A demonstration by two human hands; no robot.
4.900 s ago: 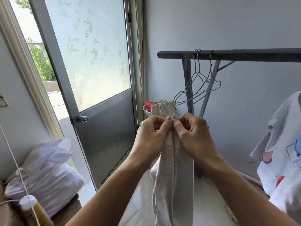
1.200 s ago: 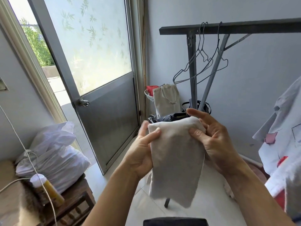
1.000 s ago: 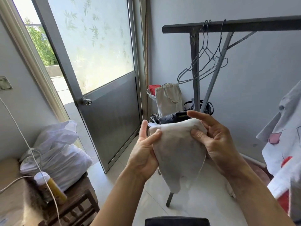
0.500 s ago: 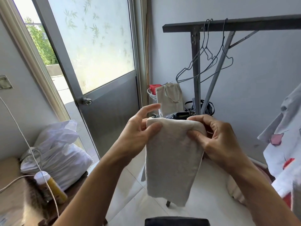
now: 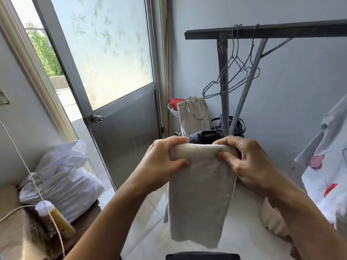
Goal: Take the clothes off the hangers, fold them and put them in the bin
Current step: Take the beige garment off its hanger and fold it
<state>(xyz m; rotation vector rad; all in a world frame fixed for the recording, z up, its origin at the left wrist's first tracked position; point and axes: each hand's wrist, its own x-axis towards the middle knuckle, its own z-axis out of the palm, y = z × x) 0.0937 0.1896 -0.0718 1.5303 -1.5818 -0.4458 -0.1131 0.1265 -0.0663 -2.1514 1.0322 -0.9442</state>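
Note:
A beige folded garment [image 5: 199, 199] hangs in front of me, doubled over at its top edge. My left hand [image 5: 163, 160] grips the left end of that fold, fingers curled over the cloth. My right hand [image 5: 246, 162] grips the right end the same way. Three bare wire hangers [image 5: 232, 76] hang on the dark clothes rail [image 5: 281, 30] behind. A white printed shirt [image 5: 326, 166] hangs at the right edge. A dark rim [image 5: 202, 256] shows at the bottom edge below the garment; I cannot tell what it is.
A metal door [image 5: 120, 113] with frosted glass stands ajar at left. White plastic bags [image 5: 62, 177] and an orange bottle [image 5: 56, 218] sit on a wooden stool at lower left. A canvas tote [image 5: 193, 115] and dark bags [image 5: 208, 135] lie by the rack legs.
The long hanging garment has been folded shorter. Over the last second both hands shifted from flat on the cloth to gripping its top fold, which now sits higher and level.

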